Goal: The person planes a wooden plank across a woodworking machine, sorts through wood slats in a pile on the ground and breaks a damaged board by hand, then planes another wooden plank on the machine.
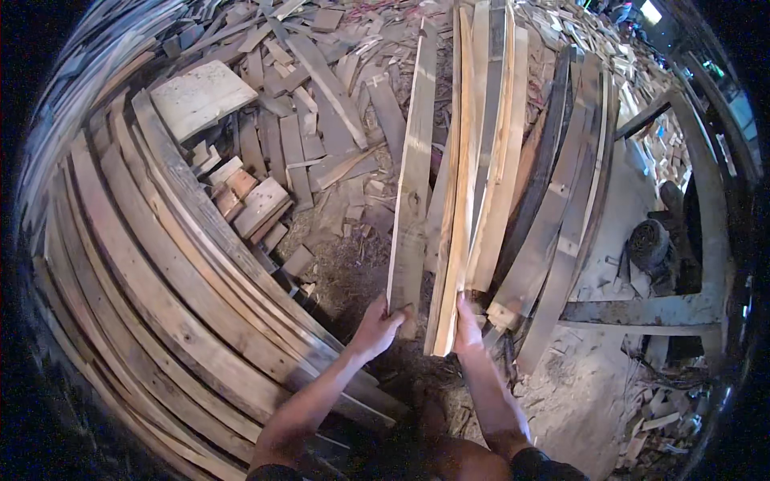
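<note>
My left hand (377, 327) is closed round the near end of a long, flat wooden board (414, 184), thumb on its broad face. That board stretches away from me, apart from the boards to its right. My right hand (468, 325) grips the near end of a narrow light-coloured plank (454, 240) from its right side; its fingers are partly hidden. Whether it holds one strip or two pressed together I cannot tell. Just right of it lie more long planks (499, 200), side by side, and darker boards (561, 200).
Long stacked boards (188, 321) fill the left side. Behind them are a pale square wooden slab (202, 98) and short wood blocks (261, 204). Scrap pieces (321, 96) litter the far ground. A metal frame (642, 313) and a dark cylindrical part (648, 240) stand at the right.
</note>
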A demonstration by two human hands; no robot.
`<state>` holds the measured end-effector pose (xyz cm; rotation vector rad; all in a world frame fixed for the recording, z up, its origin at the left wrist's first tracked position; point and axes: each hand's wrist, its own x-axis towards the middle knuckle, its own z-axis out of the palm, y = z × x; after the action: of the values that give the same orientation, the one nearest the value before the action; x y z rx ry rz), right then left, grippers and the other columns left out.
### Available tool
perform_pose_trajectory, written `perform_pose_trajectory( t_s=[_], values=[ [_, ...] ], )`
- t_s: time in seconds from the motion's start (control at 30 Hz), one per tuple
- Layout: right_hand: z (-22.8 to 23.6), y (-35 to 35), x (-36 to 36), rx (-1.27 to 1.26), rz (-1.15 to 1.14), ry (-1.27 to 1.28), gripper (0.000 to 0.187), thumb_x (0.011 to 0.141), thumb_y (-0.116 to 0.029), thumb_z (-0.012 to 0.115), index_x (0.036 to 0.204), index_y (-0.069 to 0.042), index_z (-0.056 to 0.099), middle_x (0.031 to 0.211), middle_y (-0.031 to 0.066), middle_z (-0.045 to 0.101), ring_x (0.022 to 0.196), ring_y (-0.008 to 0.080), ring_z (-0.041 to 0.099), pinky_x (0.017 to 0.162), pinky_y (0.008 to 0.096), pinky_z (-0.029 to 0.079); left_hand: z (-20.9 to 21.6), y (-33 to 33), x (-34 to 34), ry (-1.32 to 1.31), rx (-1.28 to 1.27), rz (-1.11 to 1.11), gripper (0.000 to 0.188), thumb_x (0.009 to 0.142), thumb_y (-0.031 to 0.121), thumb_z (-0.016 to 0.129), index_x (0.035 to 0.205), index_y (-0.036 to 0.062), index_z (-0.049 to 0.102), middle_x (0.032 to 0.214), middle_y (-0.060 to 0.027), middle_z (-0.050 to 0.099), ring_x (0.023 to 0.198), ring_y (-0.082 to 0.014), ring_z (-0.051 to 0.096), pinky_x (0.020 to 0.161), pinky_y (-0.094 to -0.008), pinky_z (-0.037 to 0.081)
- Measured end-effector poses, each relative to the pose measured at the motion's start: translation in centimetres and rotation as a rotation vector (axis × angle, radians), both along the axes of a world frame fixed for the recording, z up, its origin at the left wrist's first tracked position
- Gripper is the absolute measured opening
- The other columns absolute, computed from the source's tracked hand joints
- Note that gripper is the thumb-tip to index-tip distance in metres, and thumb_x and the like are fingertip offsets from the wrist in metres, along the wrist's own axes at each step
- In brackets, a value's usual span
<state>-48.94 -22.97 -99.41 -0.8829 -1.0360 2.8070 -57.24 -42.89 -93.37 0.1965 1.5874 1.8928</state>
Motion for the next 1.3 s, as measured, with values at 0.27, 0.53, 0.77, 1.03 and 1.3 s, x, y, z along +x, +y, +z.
perform_pose_trajectory(
  t_s=[0.27,0.53,0.77,1.03,1.3],
  values=[
    [2.3,1.3,0.6,-0.186,0.043,0.084,0.061,0.091,-0.059,0.061,0.128,-0.011,0.058,0.104,0.007,0.068,0.085,0.0202,0.066,0.072,0.036,0.057,3.9,-1.3,-1.6,-0.459,0.151,0.261,0.037,0.099,0.024,0.062,0.132,0.0109,0.05,0.107,-0.0003,0.061,0.092,-0.0116,0.06,0.082,-0.0301,0.051],
    [-0.1,3.8,0.9,0.466,0.049,-0.235,0.047,0.087,-0.038,0.076,0.119,-0.005,0.065,0.103,0.0054,0.07,0.088,0.0159,0.067,0.077,0.0343,0.056,4.0,-5.4,-2.5,-0.522,0.286,0.049,0.051,0.098,0.04,0.06,0.133,0.0033,0.054,0.104,-0.0086,0.069,0.09,-0.0224,0.069,0.081,-0.0393,0.057],
    [6.9,-2.4,-1.2,0.92,0.249,-0.188,0.05,0.087,-0.034,0.076,0.123,-0.001,0.064,0.098,0.0078,0.07,0.086,0.0164,0.064,0.08,0.0314,0.053,5.6,-12.2,1.4,-0.653,0.654,0.153,0.058,0.102,0.038,0.053,0.15,0.0116,0.035,0.093,-0.0036,0.06,0.068,-0.0151,0.061,0.057,-0.0311,0.054],
    [10.1,-7.3,-3.7,0.683,0.471,-0.079,0.082,0.092,-0.053,0.063,0.151,-0.004,0.033,0.144,0.0249,0.047,0.132,0.0346,0.048,0.107,0.0469,0.041,4.8,-11.2,4.9,-0.794,0.945,-0.113,0.065,0.101,0.041,0.048,0.156,0.0129,0.027,0.081,0.0001,0.045,0.06,-0.0108,0.045,0.051,-0.0268,0.041],
    [14.6,-10.9,-7.7,-0.003,0.45,0.0,0.052,0.096,-0.044,0.061,0.132,-0.007,0.056,0.115,0.0142,0.068,0.104,0.0281,0.066,0.093,0.0463,0.054,5.0,-8.8,10.5,-0.997,0.542,-0.289,0.068,0.1,0.058,0.037,0.134,0.0014,0.054,0.111,-0.0136,0.067,0.102,-0.0298,0.066,0.096,-0.0499,0.052]
  ],
)
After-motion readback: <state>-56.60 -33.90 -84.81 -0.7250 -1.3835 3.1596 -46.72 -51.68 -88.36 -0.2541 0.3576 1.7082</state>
